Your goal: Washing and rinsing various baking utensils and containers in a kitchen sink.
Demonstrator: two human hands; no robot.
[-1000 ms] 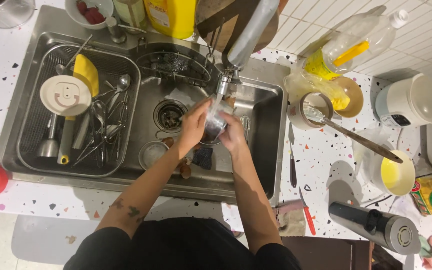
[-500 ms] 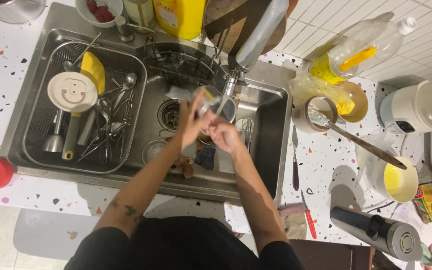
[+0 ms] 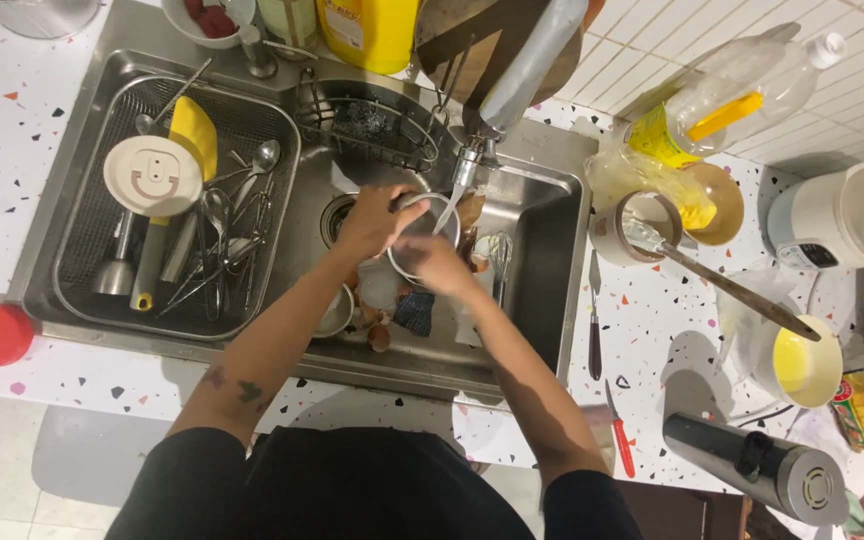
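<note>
I stand over a steel sink (image 3: 552, 300). My left hand (image 3: 372, 220) grips the rim of a small round metal bowl (image 3: 430, 222) held under the tap (image 3: 467, 165), where a thin stream of water runs into it. My right hand (image 3: 432, 265) presses on the near side of the same bowl, fingers on or inside it. Under my hands, on the sink floor, lie eggshell pieces (image 3: 377, 335), a dark cloth (image 3: 414, 312) and a whisk (image 3: 497, 255).
A wire drying rack (image 3: 102, 285) on the left holds spoons, utensils, a round cream lid (image 3: 152, 176) and a yellow item. On the counter to the right lie knives (image 3: 594, 320), a cup with yellow liquid (image 3: 797, 365), a dark flask (image 3: 752, 465), a plastic bottle (image 3: 732, 90) and a white appliance (image 3: 842, 220).
My hands with the bowl have risen slightly and shifted under the tap. The bowl has turned between my hands, and my right hand now works at its near rim.
</note>
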